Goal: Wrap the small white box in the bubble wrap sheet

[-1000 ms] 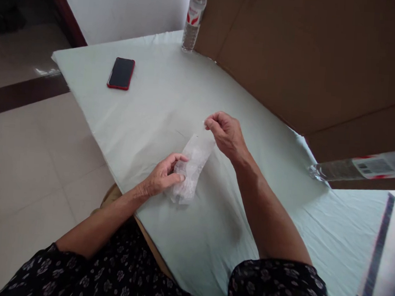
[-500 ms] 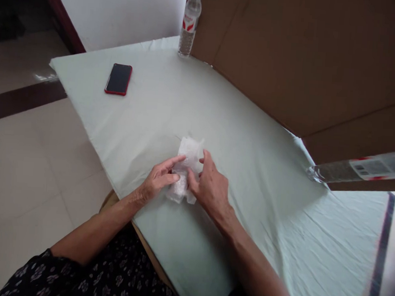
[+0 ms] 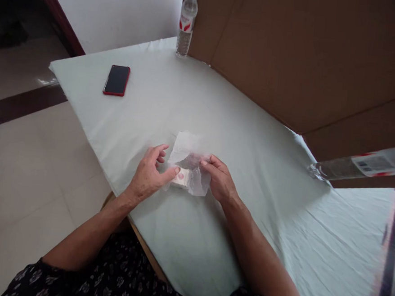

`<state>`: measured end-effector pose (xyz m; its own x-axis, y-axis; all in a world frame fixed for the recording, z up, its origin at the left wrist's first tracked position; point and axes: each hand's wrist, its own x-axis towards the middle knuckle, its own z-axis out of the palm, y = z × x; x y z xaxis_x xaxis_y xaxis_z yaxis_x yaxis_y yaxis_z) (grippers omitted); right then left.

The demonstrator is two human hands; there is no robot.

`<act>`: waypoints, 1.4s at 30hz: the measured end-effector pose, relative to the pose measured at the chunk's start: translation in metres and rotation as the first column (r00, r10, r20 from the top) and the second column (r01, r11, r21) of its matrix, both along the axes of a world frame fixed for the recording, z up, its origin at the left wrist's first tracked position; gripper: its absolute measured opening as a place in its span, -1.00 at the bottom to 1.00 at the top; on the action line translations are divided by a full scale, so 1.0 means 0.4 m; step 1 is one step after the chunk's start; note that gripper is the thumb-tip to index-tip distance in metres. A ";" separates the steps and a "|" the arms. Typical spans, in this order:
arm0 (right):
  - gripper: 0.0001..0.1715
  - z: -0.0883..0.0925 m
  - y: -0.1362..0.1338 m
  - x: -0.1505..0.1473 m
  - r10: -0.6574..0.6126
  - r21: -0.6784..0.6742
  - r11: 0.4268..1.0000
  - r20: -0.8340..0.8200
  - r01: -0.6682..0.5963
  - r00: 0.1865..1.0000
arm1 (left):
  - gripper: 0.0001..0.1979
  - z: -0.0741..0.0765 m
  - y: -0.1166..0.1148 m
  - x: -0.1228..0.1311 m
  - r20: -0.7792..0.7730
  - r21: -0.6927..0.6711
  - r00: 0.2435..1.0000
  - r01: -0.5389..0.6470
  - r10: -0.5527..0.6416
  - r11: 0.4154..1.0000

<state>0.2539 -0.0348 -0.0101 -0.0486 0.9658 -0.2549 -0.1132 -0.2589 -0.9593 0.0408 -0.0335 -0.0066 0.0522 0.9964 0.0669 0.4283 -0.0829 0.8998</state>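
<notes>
A sheet of clear bubble wrap [image 3: 188, 165] lies near the front edge of the table [image 3: 219, 122], which is covered in pale green cloth. A small whitish and pink object [image 3: 181, 178] shows through the wrap. My left hand [image 3: 148, 174] has its fingers apart, and its thumb presses on the wrap over that object. My right hand [image 3: 219, 179] pinches the right side of the wrap between thumb and fingers.
A phone in a red case [image 3: 116, 80] lies at the far left of the table. A water bottle [image 3: 185, 23] stands at the far edge. A second bottle [image 3: 361, 166] lies at the right, by a large brown cardboard panel [image 3: 302, 56]. Tiled floor [image 3: 30, 163] is at the left.
My right hand came down from holding the wrap's top end up and now grips its right side. The wrap has gone from stretched out to spread flat over the small object.
</notes>
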 end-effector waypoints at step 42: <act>-0.76 0.059 -0.117 0.083 0.269 0.117 0.889 0.650 -0.443 0.711 | -0.71 0.039 -0.026 -0.092 -0.404 0.011 0.839 0.404 -0.365 0.915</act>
